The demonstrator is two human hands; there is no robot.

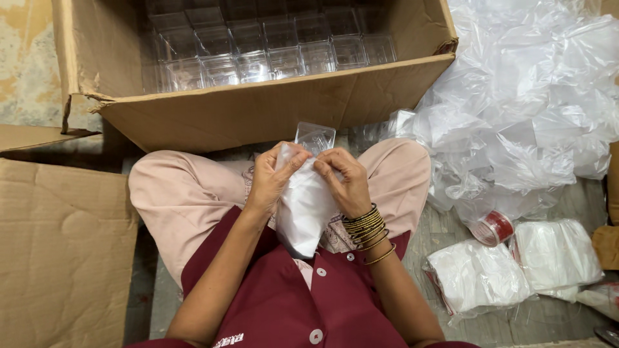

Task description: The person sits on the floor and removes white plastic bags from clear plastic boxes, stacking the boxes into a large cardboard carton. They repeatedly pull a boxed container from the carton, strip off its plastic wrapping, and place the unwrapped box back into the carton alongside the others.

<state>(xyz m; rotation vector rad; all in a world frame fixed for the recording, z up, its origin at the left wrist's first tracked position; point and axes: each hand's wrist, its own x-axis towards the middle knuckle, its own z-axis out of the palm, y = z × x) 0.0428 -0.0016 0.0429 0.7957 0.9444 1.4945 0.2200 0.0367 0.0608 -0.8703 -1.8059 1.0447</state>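
Bare grey floor (451, 238) lies under the seated person, with a cardboard box (258, 113) of clear plastic containers (258, 61) just beyond the hands. Left hand (271, 180) and right hand (348, 183) are both pinched shut on the top edge of a white plastic bag (303, 209), held between them over the lap. One small clear container (314, 137) sticks up just past the fingertips, at the bag's mouth. To do this well, I judge the thumbs should spread the mouth evenly and keep the container square. Right of the right hand lie crumpled clear bags (529, 109), a red tape roll (493, 227) and white bag packs (516, 267).
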